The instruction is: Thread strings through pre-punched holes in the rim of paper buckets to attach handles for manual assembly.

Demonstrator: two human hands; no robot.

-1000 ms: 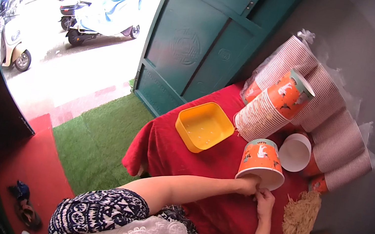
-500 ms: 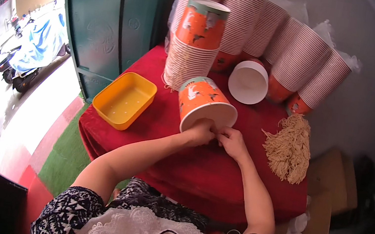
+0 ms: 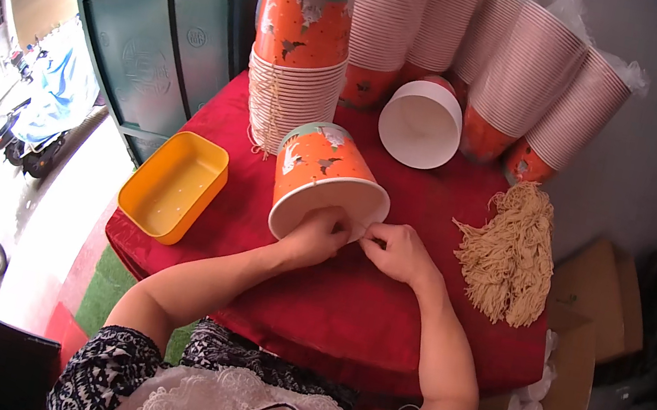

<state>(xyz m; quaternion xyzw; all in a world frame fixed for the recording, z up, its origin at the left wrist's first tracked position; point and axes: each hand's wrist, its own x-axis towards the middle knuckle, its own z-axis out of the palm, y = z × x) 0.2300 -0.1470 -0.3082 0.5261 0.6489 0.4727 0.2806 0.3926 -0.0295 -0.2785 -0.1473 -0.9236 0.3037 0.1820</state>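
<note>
An orange paper bucket (image 3: 328,159) with a green base band and white rim lies on its side in front of me, its mouth toward me. My left hand (image 3: 321,237) reaches into the mouth at the lower rim, its fingers curled together. My right hand (image 3: 398,251) is closed in a pinch against the rim's lower right edge. Whatever sits between the fingertips of either hand is too small to make out. Behind and to the left stands a tall stack of matching buckets (image 3: 303,34), upside down, with thin strings hanging down its side.
A yellow plastic tub (image 3: 215,176) holding tiny pale bits stands at left on the red tablecloth (image 3: 310,311). A bundle of beige strings (image 3: 513,255) lies at right. Another bucket (image 3: 420,125) lies on its side behind. Plastic-wrapped bucket stacks (image 3: 527,73) line the back.
The view has shifted, so the table and its things sit farther left. My hands have drawn slightly apart, the right one at the rim's right edge.
</note>
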